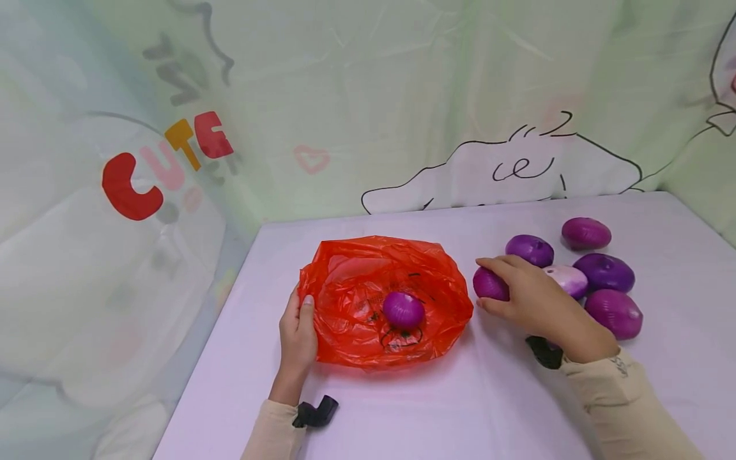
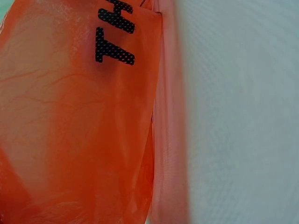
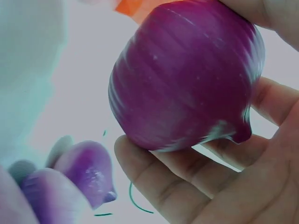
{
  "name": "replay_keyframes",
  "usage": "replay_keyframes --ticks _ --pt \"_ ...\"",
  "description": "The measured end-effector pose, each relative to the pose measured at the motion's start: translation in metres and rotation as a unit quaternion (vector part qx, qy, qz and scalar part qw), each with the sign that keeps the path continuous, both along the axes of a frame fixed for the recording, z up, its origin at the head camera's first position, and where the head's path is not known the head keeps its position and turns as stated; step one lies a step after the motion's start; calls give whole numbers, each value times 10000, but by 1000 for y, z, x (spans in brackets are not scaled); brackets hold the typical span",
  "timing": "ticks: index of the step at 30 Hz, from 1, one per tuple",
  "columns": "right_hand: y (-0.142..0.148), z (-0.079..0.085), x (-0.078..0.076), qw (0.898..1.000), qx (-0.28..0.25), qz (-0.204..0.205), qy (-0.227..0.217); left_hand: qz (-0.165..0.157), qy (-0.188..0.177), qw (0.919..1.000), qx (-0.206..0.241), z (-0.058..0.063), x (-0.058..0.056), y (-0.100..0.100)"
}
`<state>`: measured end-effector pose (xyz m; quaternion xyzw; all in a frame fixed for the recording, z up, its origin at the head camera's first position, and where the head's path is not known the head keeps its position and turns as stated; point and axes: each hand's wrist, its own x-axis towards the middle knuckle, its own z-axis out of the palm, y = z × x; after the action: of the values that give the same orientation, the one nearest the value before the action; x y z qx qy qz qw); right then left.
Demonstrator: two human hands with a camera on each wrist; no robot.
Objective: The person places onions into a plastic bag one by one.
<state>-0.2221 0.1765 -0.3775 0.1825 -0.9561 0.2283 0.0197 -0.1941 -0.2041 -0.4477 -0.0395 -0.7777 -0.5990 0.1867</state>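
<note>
An opened red plastic bag [image 1: 345, 345] lies on the table with one purple onion [image 1: 404, 311] inside. My left hand [image 1: 298, 335] pinches the bag's left rim, thumb over the edge. In the left wrist view the bag's plastic [image 2: 93, 121] fills the left half, with black print on it, and the hand itself is out of sight. To the right of the bag, my right hand [image 1: 537, 297] grips another purple onion [image 1: 489, 284] between thumb and fingers. The right wrist view shows this held onion [image 3: 182, 79] close up, its pointed end toward the palm.
Several more onions sit at the right: a dark purple one [image 1: 530, 250], a pale one [image 1: 566, 280], another dark one [image 1: 604, 273], a magenta one [image 1: 613, 314] and one farther back [image 1: 586, 233]. Behind the white table [image 1: 397, 415] hangs a printed curtain [image 1: 402, 115].
</note>
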Motion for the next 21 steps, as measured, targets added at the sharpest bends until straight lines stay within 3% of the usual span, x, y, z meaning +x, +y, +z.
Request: replay_keyframes --ticks 21 --pt "-20 40 18 9973 -343 190 622 27 67 9999 -97 0 -1 0"
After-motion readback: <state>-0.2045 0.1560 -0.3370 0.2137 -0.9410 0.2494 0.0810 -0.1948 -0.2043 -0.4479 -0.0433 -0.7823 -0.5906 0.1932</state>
